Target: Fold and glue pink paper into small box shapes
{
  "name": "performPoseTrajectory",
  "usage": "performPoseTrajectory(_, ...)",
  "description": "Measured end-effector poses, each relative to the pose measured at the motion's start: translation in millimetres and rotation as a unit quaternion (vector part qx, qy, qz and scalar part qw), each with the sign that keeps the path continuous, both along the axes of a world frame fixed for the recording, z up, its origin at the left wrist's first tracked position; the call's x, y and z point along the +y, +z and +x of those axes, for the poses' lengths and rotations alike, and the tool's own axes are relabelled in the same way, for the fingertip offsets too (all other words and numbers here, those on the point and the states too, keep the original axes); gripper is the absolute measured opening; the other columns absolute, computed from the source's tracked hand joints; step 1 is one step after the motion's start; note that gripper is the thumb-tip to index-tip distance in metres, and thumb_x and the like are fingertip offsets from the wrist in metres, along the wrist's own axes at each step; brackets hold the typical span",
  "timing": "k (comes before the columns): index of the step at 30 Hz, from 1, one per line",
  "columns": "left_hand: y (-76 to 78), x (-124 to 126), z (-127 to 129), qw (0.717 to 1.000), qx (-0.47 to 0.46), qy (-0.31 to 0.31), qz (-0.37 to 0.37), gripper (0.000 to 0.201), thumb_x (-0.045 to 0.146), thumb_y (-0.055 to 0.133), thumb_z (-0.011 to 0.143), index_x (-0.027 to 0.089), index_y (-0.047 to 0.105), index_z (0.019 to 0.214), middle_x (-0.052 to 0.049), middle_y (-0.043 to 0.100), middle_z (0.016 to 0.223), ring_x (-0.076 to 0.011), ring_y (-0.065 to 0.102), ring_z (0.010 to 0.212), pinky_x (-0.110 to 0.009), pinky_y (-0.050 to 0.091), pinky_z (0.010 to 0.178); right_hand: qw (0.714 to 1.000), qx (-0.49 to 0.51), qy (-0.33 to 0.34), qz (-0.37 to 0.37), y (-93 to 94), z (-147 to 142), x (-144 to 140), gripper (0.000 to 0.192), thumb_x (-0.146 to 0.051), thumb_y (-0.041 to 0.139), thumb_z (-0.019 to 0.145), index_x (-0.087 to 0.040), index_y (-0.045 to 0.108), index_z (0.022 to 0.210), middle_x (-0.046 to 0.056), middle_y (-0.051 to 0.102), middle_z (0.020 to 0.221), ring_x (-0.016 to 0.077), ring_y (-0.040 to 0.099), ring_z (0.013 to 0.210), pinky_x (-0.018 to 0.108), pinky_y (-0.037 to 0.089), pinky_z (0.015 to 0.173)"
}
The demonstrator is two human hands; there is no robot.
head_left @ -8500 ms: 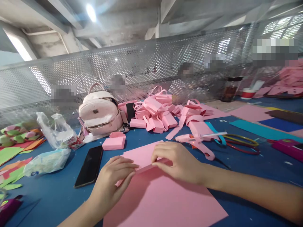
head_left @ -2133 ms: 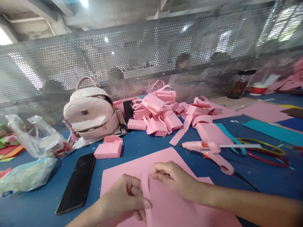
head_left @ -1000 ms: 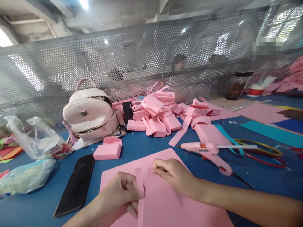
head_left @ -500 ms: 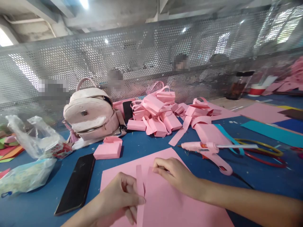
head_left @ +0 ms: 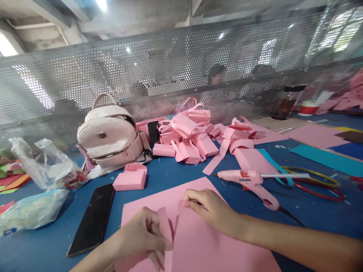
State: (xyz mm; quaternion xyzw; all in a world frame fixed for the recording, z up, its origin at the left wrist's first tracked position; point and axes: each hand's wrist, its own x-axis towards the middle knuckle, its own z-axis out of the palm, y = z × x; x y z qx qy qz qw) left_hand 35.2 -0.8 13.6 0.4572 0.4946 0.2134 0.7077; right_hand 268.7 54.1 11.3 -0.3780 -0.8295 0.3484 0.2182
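The left hand has a narrow strip of pink paper pinched between thumb and fingers, and the right hand grips the upper left corner of a broad, flat sheet of pink paper with its fingers curled in. From here I see the strip's upper end leaning away from the sheet's left edge, with a thin wedge-shaped gap between; lower down the two run close together, and I can't tell whether they're joined there. Both lie over another pink paper sheet on the blue tabletop, right in front of the person. A black smartphone lies left of the left hand, a small folded pink paper box just beyond it. Past the right hand rests a pale pink plastic glue gun, a heap of pink paper bags behind.
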Motion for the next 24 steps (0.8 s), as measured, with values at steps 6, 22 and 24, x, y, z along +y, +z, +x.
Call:
performPoseTrajectory(6, -0.5, -0.3, 0.1, 1.0, -0.012, -0.002, -0.028, 0.029, 0.028, 0.089, 0.051, 0.013, 0.065, 0.052, -0.002, 0.066, 0.048, -0.0141, 0.065, 0.043, -0.022, 0.054, 0.046, 1.0, -0.003, 0.0, 0.006, 1.3, -0.9, -0.1, 0.032, -0.028, 0.047, 0.099, -0.022, 0.036, 0.07, -0.006, 0.038, 0.061, 0.0121, 0.034, 0.057, 0.026, 0.026, 0.055)
performPoseTrajectory(22, 2.1, -6.3, -1.7, 0.998, 0.03, -0.05, 0.006, 0.033, 0.027, 0.091, 0.046, 0.014, 0.06, 0.047, 0.003, 0.058, 0.046, -0.0118, 0.063, 0.047, -0.021, 0.053, 0.051, 1.0, -0.013, 0.001, 0.012, 1.1, -0.9, 0.2, 0.032, -0.03, 0.047, 0.099, -0.022, 0.041, 0.07, -0.006, 0.039, 0.06, 0.0126, 0.038, 0.057, 0.025, 0.028, 0.056)
performPoseTrajectory(24, 3.1, -5.8, -1.5, 0.999, 0.03, -0.043, 0.004, 0.044, 0.033, 0.092, 0.046, 0.016, 0.051, 0.045, 0.006, 0.052, 0.045, -0.0126, 0.063, 0.045, -0.021, 0.051, 0.046, 1.0, -0.01, -0.005, 0.027, 1.6, -0.4, -0.5, 0.029, -0.03, 0.047, 0.1, -0.021, 0.047, 0.073, -0.005, 0.046, 0.062, 0.0132, 0.043, 0.058, 0.025, 0.034, 0.057)
